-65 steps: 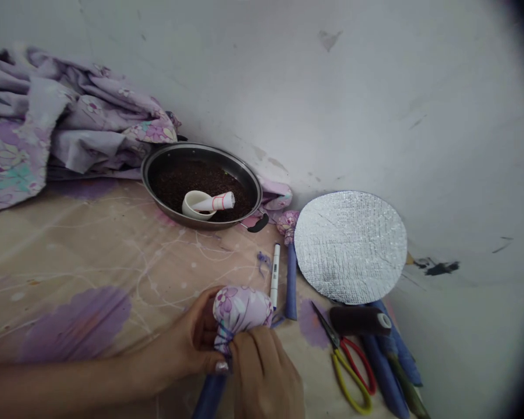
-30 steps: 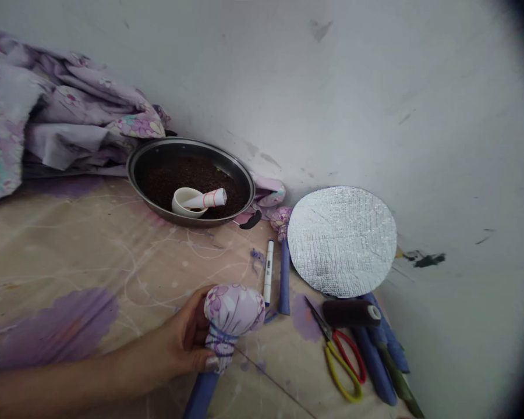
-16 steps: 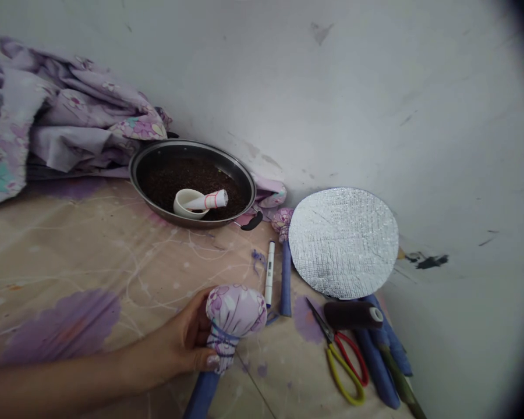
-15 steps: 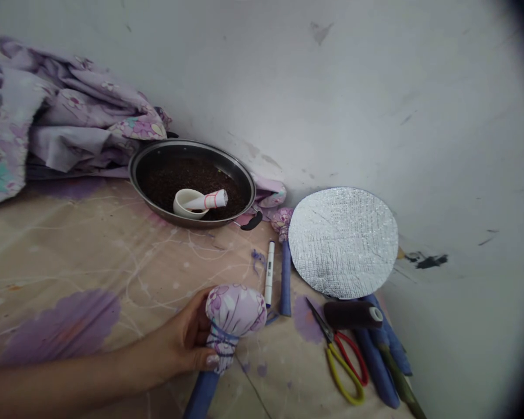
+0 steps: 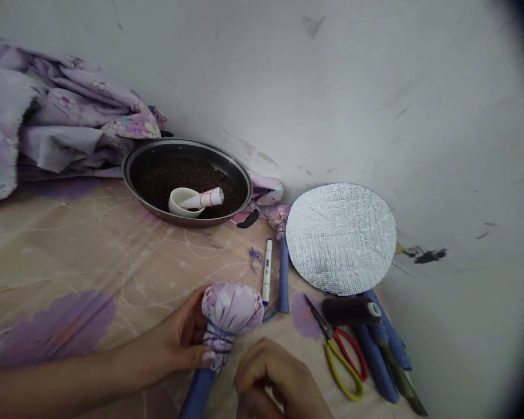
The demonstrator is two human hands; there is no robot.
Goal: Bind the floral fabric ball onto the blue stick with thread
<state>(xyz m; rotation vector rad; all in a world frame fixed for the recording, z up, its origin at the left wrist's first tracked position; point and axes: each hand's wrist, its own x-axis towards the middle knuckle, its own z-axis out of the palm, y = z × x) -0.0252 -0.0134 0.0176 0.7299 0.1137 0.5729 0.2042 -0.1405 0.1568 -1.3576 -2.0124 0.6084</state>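
My left hand is closed round the neck of a stick with a padded cloth head. Floral cloth covers the round head, blue thread is wound about its neck, and the handle is wrapped in blue. Just right of it, at the bottom, my right hand has its fingers curled together; what they pinch, if anything, is hidden. A second blue-handled stick with a floral head lies beyond, beside a white marker pen.
Scissors with red and yellow handles lie at right, beside a dark thread spool and blue-wrapped sticks. A silvery foil pad leans against the wall. A pan holds dark grains and a white cup; crumpled floral cloth lies left.
My right hand has come into view from the bottom, beside the padded head. My left hand keeps its hold. The thread seen trailing to the lower right is now hidden.
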